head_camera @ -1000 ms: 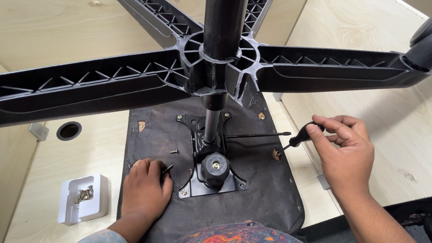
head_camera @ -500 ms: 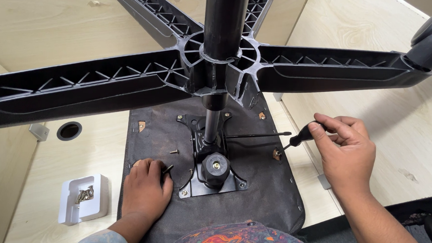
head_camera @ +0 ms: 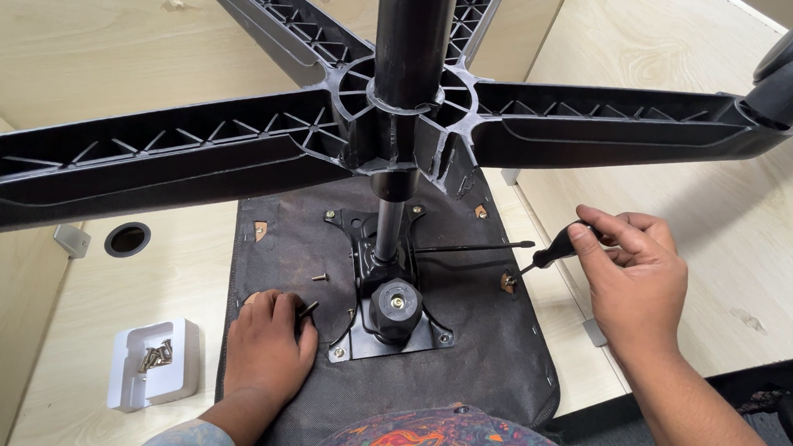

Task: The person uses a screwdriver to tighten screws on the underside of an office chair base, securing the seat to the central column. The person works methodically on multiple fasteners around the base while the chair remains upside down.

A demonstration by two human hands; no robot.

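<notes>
Black chair base [head_camera: 230, 159], white tray [head_camera: 183, 370], multicoloured patterned cloth [head_camera: 426, 440].

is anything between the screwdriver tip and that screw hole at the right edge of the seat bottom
Nothing visible does: the screwdriver in the right hand already has its tip at the hole.

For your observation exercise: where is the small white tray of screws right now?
In the head view, the small white tray sits low on the left on the light wooden desk, just left of the left hand and the black seat underside, below a round cable hole.
</notes>
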